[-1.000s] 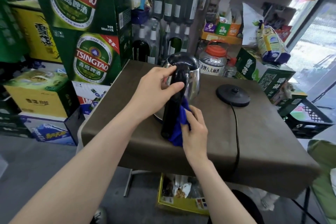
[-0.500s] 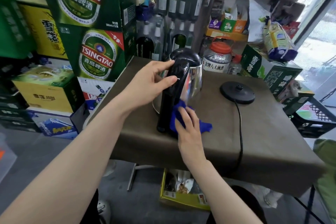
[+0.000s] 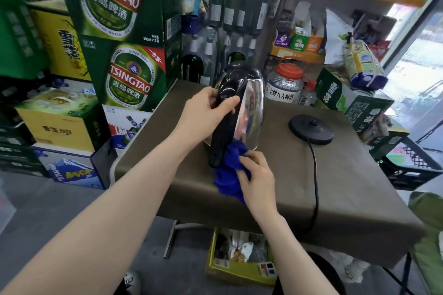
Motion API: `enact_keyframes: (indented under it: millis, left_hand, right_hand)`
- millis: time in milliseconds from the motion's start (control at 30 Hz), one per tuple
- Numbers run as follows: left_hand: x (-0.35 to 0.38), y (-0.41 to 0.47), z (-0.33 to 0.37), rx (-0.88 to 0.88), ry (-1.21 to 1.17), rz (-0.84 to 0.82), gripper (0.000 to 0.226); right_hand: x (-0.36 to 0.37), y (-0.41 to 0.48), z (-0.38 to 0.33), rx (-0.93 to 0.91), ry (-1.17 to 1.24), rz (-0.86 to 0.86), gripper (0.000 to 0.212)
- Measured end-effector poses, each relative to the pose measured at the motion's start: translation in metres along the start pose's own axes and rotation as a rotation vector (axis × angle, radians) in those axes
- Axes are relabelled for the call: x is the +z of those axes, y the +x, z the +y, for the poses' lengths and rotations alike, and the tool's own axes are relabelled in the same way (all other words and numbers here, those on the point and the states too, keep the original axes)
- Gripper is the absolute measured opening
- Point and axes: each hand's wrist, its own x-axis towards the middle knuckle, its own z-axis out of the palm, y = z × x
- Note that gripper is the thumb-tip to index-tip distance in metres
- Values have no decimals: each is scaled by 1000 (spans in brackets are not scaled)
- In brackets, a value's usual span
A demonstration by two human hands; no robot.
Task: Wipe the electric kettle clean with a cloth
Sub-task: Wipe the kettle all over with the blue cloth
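Observation:
A steel electric kettle [image 3: 251, 112] with a black lid and black handle stands on the brown table [image 3: 359, 187], off its base. My left hand [image 3: 203, 112] grips the upper part of the handle. My right hand [image 3: 257, 177] holds a bunched blue cloth [image 3: 230, 170] pressed against the bottom of the handle and the kettle's lower wall. Part of the cloth hangs down onto the table in front of the kettle.
The kettle's round black base [image 3: 311, 129] lies to the right, its cord [image 3: 316, 189] running over the table's front edge. Stacked beer cartons [image 3: 124, 38] stand left, bottles [image 3: 239, 7] and a red-capped jug [image 3: 284, 84] behind. A yellow box [image 3: 242, 258] sits under the table.
My right hand has drawn the cloth back from the kettle's side to the foot of the handle, bunching it up. My left hand keeps its grip on the handle.

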Motion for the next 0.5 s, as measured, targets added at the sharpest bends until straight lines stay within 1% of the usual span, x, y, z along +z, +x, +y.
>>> enact_keyframes:
  millis: [33,100,167,233,267,367,433,500]
  left_hand:
    - [2,8,2,-41,-69,-1,31]
    - [7,21,11,-105,-155,-36,31]
    - [13,30,22,-169,-270,-105,30]
    - [18,37,33,-220,-427,-141,29]
    - [20,39,38,-243,-501,-130,29]
    - [23,45,46,-285,-654,-45,33]
    - [18,45,44,-278,-687,-22,31]
    - [12,42,41,-258,-652,-15,28]
  right_hand:
    - [-5,0,0,58,2,19,33]
    - [-17,14,-11,136,39,137,37]
    - [-31,34,-31,87,76,289,40]
    - [-35,53,-49,-27,78,397,42]
    - [-33,60,-55,-89,63,409,43]
    - [-16,60,-58,-228,-53,345,40]
    - [-4,43,-43,-300,-113,325,36]
    - [3,15,-20,-331,-180,222,35]
